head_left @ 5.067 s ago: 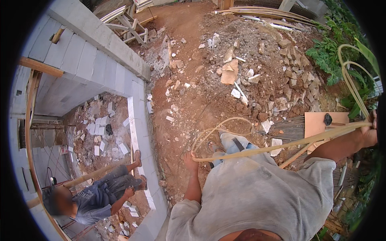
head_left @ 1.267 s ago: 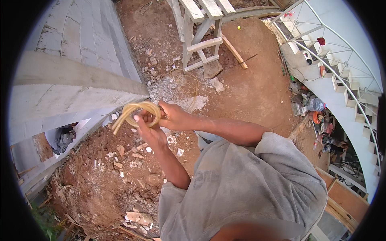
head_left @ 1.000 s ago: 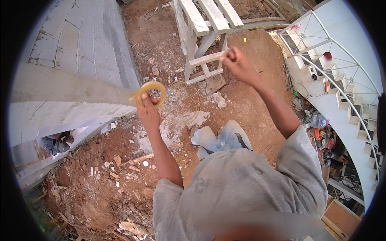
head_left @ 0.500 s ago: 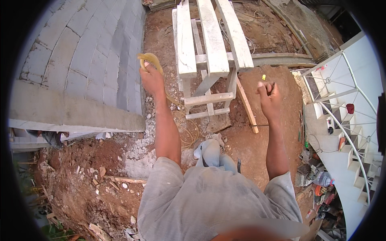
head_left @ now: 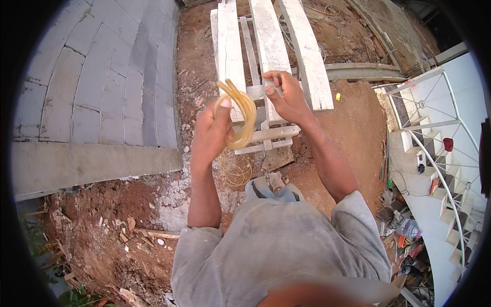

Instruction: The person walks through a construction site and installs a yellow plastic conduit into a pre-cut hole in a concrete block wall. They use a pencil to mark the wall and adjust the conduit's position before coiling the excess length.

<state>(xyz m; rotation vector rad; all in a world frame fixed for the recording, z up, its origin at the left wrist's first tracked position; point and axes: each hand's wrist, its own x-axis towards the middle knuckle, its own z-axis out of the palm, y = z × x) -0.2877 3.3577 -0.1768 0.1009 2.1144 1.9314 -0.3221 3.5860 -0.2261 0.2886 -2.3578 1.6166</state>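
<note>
A small coil of yellowish, translucent hose (head_left: pixel 248 120) is gripped in my left hand (head_left: pixel 209 130), with the thumb pressed over the loops. More loops of thin hose (head_left: pixel 235 171) lie on the ground below that hand. My right hand (head_left: pixel 289 97) is raised just right of the coil, apart from it. Its fingers are curled, and a small dark thing shows between them, too small to name. Under and beyond both hands stands a wooden trestle bench with white-smeared planks (head_left: pixel 268 46).
A grey block wall (head_left: pixel 97 87) rises on the left above a concrete beam (head_left: pixel 97 163). On the right are reddish soil (head_left: pixel 353 133), a white staircase with a metal railing (head_left: pixel 434 153), and a clear plastic bottle (head_left: pixel 410 228) among clutter. Rubble lies at lower left.
My left hand has brought the hose coil rightward and nearer, in front of the bench. My right hand has swung left toward it, over the planks.
</note>
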